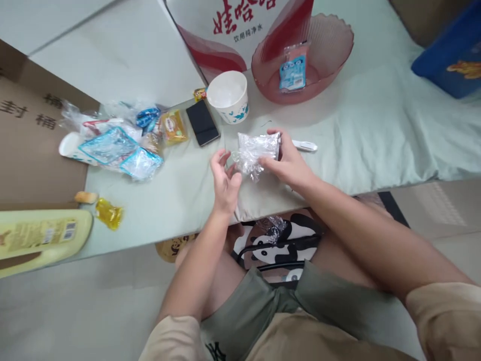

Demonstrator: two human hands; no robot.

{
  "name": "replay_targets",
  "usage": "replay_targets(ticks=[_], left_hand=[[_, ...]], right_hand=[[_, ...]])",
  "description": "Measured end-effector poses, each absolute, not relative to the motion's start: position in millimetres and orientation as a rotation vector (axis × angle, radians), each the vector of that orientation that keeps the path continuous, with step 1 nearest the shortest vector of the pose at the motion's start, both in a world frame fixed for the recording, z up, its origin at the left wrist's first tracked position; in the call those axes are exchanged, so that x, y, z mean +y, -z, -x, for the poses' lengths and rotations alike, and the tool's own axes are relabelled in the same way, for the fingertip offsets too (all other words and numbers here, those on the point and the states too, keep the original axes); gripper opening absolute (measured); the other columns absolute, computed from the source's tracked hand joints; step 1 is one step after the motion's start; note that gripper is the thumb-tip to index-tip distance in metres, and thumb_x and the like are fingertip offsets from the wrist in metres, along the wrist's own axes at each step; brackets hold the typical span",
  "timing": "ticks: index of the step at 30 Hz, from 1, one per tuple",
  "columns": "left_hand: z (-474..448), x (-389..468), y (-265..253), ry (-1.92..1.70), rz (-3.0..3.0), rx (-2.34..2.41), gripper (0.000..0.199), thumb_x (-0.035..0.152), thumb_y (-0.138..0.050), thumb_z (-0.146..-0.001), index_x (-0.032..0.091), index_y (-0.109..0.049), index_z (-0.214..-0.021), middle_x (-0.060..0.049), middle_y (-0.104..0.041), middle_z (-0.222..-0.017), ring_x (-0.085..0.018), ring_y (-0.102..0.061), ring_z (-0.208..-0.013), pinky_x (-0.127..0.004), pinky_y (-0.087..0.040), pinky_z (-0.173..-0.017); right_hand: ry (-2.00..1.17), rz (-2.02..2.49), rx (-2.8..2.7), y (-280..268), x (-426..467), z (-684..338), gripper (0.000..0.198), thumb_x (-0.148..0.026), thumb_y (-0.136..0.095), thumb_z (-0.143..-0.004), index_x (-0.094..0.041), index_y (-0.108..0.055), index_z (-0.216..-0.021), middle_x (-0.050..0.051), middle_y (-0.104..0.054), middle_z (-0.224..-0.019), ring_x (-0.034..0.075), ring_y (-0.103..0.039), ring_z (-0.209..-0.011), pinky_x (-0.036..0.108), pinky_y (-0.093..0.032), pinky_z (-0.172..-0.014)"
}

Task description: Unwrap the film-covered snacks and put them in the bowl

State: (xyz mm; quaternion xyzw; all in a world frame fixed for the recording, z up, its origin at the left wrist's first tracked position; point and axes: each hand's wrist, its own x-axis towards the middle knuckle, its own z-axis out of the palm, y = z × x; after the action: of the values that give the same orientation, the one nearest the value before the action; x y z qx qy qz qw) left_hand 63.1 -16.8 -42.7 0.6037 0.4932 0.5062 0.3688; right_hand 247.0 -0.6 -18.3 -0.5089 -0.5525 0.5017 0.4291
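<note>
My right hand (287,163) grips a small block-shaped packet (259,145) in shiny, crinkled clear wrap, fingers behind it and thumb on its front. Loose, crumpled film hangs from the packet's lower left. Just to the left, my left hand (225,183) has its fingers curved and apart, close to that film; whether a fingertip touches it I cannot tell. A white slim-handled tool (305,146) lies behind my right hand, its other end hidden. Beyond the packet stands a white paper cup (229,98) with a blue-green print.
A pink ribbed bowl (334,55) holds a blue-and-clear packet (293,72). A phone (203,123) lies left of the cup, beside a yellow packet (174,127) and a heap of plastic wrappers (112,145). A yellow jug (45,235) stands front left; a panda-print bag (270,250) sits below the edge.
</note>
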Motion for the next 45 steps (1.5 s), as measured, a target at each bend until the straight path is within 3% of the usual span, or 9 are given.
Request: replay_targets(ticks=[4, 8, 15, 19, 24, 30, 35, 40, 45], left_hand=[[-58, -11, 37, -1.050, -1.261, 1.046, 0.082, 0.061, -0.078, -0.074, 0.034, -0.036, -0.140, -0.008, -0.062, -0.124, -0.027, -0.065, -0.114, -0.040, -0.055, -0.093], [-50, -10, 27, -1.007, -1.186, 1.002, 0.088, 0.054, -0.085, -0.068, 0.035, -0.036, -0.139, -0.005, -0.068, -0.113, -0.024, -0.069, -0.103, -0.036, -0.056, -0.087], [-46, -13, 24, -0.788, -1.038, 0.850, 0.060, 0.064, -0.080, -0.069, 0.026, -0.053, -0.107, -0.003, -0.066, -0.104, -0.017, -0.067, -0.083, -0.031, -0.060, -0.072], [-58, -17, 29, -0.838, -1.040, 0.940, 0.074, 0.049, -0.088, -0.066, 0.033, -0.045, -0.124, -0.004, -0.066, -0.113, -0.019, -0.068, -0.085, -0.028, -0.058, -0.062], [-61, -18, 32, -0.919, -0.953, 1.043, 0.060, 0.037, -0.078, -0.076, 0.032, -0.047, -0.128, -0.004, -0.067, -0.113, -0.018, -0.070, -0.086, -0.029, -0.058, -0.062], [-58, -16, 31, -0.969, -0.907, 1.020, 0.063, 0.051, -0.081, -0.072, 0.029, -0.047, -0.121, -0.005, -0.067, -0.115, -0.017, -0.070, -0.082, -0.029, -0.058, -0.063], [-54, -8, 36, -1.048, -1.006, 1.110, 0.064, 0.055, -0.084, -0.070, 0.030, -0.048, -0.116, -0.005, -0.065, -0.114, -0.019, -0.069, -0.091, -0.028, -0.057, -0.064], [-49, -3, 42, -1.133, -1.139, 1.180, 0.064, 0.060, -0.083, -0.069, 0.028, -0.049, -0.113, -0.005, -0.062, -0.113, -0.021, -0.068, -0.096, -0.032, -0.059, -0.071], [-55, -14, 51, -1.138, -1.254, 1.233, 0.068, 0.065, -0.082, -0.066, 0.027, -0.050, -0.112, -0.005, -0.064, -0.104, -0.020, -0.068, -0.087, -0.030, -0.057, -0.067]], right_hand=[[-1.263, 1.201, -1.520, 11, -7, -250, 0.051, -0.036, -0.061, -0.080, -0.016, -0.054, -0.127, 0.012, -0.064, -0.116, 0.027, -0.062, -0.104, 0.042, -0.053, -0.093], [-1.177, 1.253, -1.620, 19, -9, -256, 0.065, -0.037, -0.064, -0.080, -0.022, -0.050, -0.142, 0.011, -0.061, -0.126, 0.028, -0.063, -0.108, 0.044, -0.055, -0.092], [-1.103, 1.269, -1.495, 24, -13, -255, 0.078, -0.056, -0.060, -0.091, -0.029, -0.033, -0.158, 0.013, -0.055, -0.146, 0.028, -0.063, -0.116, 0.045, -0.057, -0.095], [-1.099, 1.167, -1.548, 18, -18, -251, 0.067, -0.051, -0.056, -0.094, -0.027, -0.042, -0.155, 0.012, -0.046, -0.158, 0.029, -0.060, -0.127, 0.048, -0.054, -0.104], [-0.923, 1.111, -1.870, 24, -26, -249, 0.061, -0.041, -0.059, -0.092, -0.025, -0.052, -0.150, 0.009, -0.031, -0.168, 0.031, -0.028, -0.157, 0.053, -0.030, -0.126], [-0.803, 1.075, -2.083, 26, -28, -248, 0.052, -0.034, -0.049, -0.097, -0.026, -0.056, -0.148, 0.008, -0.027, -0.170, 0.029, -0.032, -0.155, 0.053, -0.034, -0.123], [-0.549, 1.362, -1.994, 23, -12, -272, 0.049, -0.040, -0.049, -0.097, -0.025, -0.059, -0.142, 0.012, -0.045, -0.158, 0.033, -0.050, -0.139, 0.055, -0.038, -0.117], [-0.327, 1.820, -1.900, 38, 4, -295, 0.046, -0.035, -0.053, -0.093, -0.016, -0.062, -0.134, 0.020, -0.051, -0.152, 0.043, -0.044, -0.139, 0.065, -0.032, -0.113], [-0.298, 1.817, -1.940, 43, 5, -294, 0.033, -0.029, -0.045, -0.097, -0.016, -0.067, -0.119, 0.017, -0.061, -0.141, 0.040, -0.045, -0.138, 0.060, -0.032, -0.112]])
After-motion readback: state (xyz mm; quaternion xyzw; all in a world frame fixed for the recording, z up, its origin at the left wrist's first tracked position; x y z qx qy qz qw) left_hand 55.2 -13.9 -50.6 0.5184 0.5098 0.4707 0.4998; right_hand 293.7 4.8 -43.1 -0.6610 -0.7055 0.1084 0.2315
